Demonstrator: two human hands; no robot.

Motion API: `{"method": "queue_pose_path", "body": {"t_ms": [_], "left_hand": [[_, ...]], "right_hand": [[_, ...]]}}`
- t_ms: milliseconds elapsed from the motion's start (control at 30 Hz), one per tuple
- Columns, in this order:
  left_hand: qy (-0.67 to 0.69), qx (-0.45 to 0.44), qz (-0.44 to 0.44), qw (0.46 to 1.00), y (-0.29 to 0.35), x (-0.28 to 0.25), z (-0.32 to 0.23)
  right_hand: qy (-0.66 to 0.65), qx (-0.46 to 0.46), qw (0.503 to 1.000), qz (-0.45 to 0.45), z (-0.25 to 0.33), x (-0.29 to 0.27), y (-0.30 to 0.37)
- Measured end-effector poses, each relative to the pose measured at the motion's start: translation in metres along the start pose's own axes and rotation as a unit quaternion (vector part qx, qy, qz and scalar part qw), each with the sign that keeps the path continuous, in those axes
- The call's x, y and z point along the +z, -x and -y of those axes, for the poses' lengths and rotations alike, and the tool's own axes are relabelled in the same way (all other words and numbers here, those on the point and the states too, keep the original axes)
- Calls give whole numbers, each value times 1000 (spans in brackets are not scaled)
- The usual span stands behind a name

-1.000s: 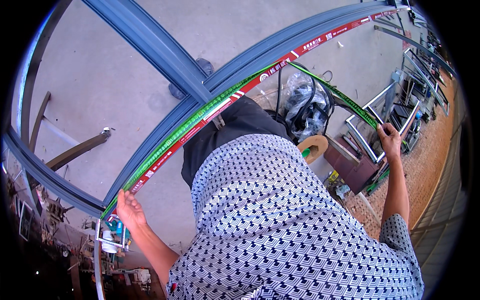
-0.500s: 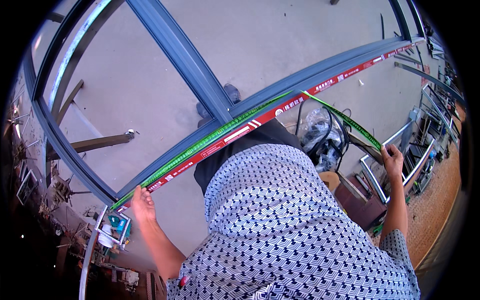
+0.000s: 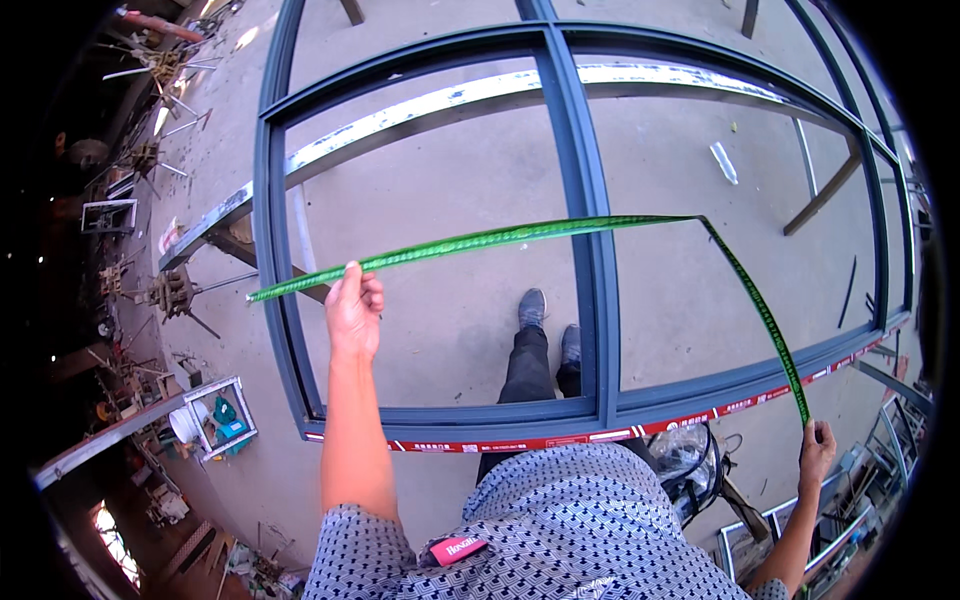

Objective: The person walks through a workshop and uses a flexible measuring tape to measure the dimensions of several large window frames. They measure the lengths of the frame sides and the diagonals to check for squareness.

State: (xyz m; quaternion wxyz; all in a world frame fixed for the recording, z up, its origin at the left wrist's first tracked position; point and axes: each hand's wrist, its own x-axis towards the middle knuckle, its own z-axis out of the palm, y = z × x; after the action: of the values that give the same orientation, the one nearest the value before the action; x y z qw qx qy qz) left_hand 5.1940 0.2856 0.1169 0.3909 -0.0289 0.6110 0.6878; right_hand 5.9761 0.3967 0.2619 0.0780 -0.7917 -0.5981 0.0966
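A green measuring tape (image 3: 500, 238) stretches above the large dark grey metal frame (image 3: 585, 230). Its free end sticks out past the frame's left side. My left hand (image 3: 353, 315) pinches the tape a short way in from that end. Beyond the middle bar the tape bends sharply and slopes down to the right. My right hand (image 3: 818, 450) is closed on its lower part, near the frame's front right; whether a tape case sits in the palm is hidden. Red printed film (image 3: 540, 443) covers the frame's near edge, close to my waist.
A pale steel support beam (image 3: 430, 112) runs under the frame, with legs on the floor. My shoes (image 3: 532, 308) show through the frame opening. At left stands a small white frame (image 3: 243, 415) beside green items. A clear plastic bag (image 3: 685, 455) and metal profiles lie at lower right.
My left hand has lifted the tape off the near edge and carried it forward over the frame. The right hand has moved lower in view. My view has turned and now takes in more of the frame.
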Motion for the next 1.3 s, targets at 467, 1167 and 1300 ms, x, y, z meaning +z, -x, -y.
{"method": "queue_pose_path", "body": {"t_ms": [467,1167,1300], "left_hand": [[88,110,157,977,-206,152,-77],[139,130,171,967,-267,159,-67],[115,144,168,969,-260,167,-70]], "right_hand": [[-52,-45,997,-36,78,27,-137],[-59,24,997,-36,186,69,-125],[-61,15,997,-50,176,72,-128]]}}
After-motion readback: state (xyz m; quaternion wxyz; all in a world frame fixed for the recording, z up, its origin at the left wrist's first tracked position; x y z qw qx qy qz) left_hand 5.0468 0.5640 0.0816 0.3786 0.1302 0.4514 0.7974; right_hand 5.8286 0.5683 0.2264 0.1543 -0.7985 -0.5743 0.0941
